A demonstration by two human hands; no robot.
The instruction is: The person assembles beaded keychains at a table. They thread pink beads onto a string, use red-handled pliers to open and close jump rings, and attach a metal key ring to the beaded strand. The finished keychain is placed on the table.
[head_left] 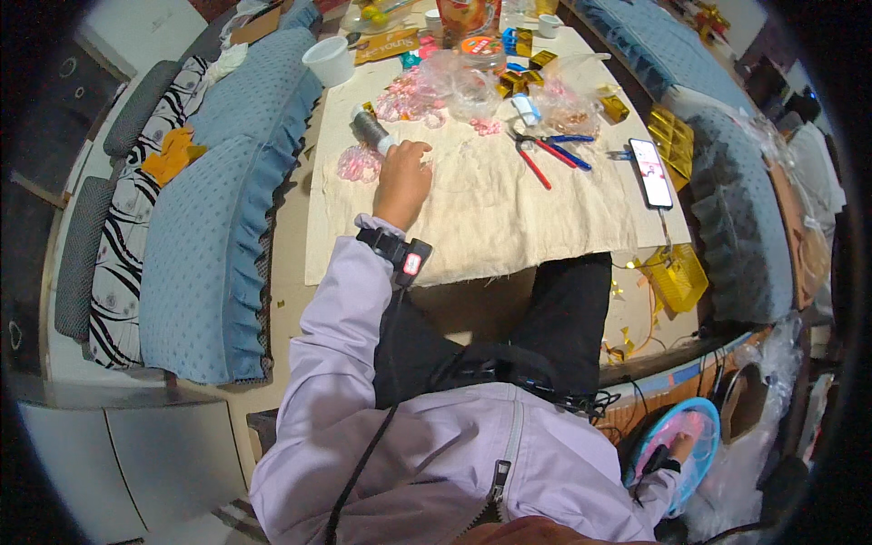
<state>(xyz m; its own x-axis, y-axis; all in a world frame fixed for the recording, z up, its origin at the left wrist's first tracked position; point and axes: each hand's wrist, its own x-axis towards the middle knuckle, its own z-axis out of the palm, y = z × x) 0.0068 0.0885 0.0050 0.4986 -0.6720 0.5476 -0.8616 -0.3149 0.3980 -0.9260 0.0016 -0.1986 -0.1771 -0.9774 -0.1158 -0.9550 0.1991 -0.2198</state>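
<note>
My left hand (406,184) rests palm down on the cream cloth (509,218), fingers loosely bent and thumb apart, with nothing visible in it. Beside it, at its outer edge, a grey spool of thread (368,127) lies tilted, its white end close to the fingers. A small heap of pink beads (360,163) sits just left of that. Far to the lower right, my right hand (683,445) reaches down into a round blue basin (711,427) with pink contents (668,431). Its fingers are too small and partly hidden.
Red- and blue-handled pliers (554,150) lie right of centre, near a phone (651,173) with a cable. Clear plastic bags (468,86), more pink beads (409,95) and a white tub (329,62) stand farther back. Blue-covered sofas (195,263) flank the table; a yellow basket (677,277) is right.
</note>
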